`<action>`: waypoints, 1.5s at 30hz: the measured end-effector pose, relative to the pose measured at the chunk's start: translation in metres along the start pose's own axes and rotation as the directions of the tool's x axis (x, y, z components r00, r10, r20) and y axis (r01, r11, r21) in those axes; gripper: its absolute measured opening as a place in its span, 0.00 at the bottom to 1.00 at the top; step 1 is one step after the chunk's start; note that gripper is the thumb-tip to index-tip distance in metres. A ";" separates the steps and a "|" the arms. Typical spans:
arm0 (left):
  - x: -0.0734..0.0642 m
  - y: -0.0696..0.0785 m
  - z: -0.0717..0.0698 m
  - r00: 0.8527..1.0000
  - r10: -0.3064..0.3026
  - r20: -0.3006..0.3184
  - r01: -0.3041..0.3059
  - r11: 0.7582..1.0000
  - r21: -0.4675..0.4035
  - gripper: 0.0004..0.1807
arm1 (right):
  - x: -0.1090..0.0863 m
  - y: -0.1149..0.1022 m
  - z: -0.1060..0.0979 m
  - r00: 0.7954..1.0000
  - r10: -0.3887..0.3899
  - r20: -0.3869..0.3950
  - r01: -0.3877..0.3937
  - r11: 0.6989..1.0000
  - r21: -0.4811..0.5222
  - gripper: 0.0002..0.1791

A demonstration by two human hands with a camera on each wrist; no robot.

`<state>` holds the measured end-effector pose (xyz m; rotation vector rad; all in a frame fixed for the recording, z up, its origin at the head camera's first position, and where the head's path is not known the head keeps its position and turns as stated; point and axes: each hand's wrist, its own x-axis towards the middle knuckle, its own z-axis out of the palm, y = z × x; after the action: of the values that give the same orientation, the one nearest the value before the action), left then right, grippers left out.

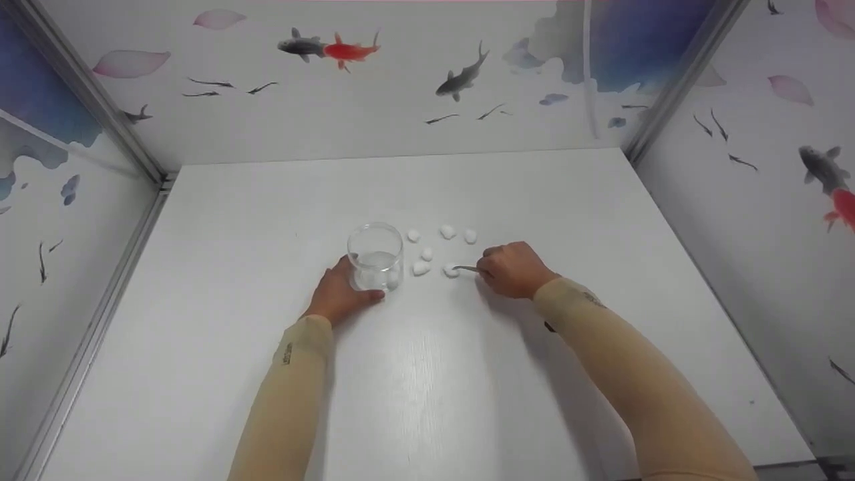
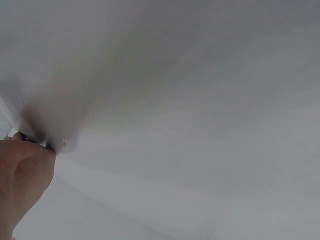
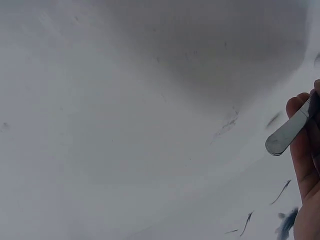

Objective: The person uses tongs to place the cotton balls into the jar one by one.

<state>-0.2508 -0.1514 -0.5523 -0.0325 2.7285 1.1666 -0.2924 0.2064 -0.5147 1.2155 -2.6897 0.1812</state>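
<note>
Nearest us, two beige sleeves reach up from the bottom edge of the head view, one left of centre, one at lower right. Beneath them we see a white table filling most of the frame, with walls patterned with fish and petals along the top and both sides. Right of centre, the right hand has its fingers curled; left of centre, the left hand grips a clear jar — thumb low in front, other fingers mostly hidden behind it. We see the right fingers pinching a slim metal tool. Smallest, near the centre, lie six white balls — the lower right one at the tool's tip, though we cannot tell whether it is gripped.
</note>
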 end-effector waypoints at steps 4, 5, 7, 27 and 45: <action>0.000 -0.001 0.001 1.000 -0.001 -0.002 0.001 1.000 -0.002 0.59 | 0.000 0.004 -0.009 1.000 0.008 -0.014 -0.008 1.000 0.005 0.07; 0.000 -0.001 0.001 1.000 -0.004 -0.003 0.004 1.000 -0.004 0.59 | 0.000 0.005 -0.011 1.000 0.010 -0.015 -0.010 1.000 0.005 0.07; 0.001 -0.001 0.001 1.000 -0.008 -0.005 0.008 1.000 -0.004 0.59 | -0.001 0.007 -0.014 1.000 0.014 -0.016 -0.013 1.000 0.003 0.07; -0.001 0.001 0.001 1.000 -0.020 -0.001 0.020 1.000 -0.014 0.59 | 0.049 -0.011 -0.063 0.996 -0.054 -0.071 0.050 0.997 -0.059 0.07; -0.001 0.003 -0.001 1.000 0.002 -0.008 -0.002 1.000 -0.021 0.57 | 0.100 -0.059 -0.059 0.983 -0.184 -0.020 0.182 0.980 -0.085 0.08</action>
<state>-0.2503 -0.1500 -0.5499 -0.0373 2.7239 1.1984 -0.3064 0.1056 -0.4335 1.4141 -2.5165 0.0593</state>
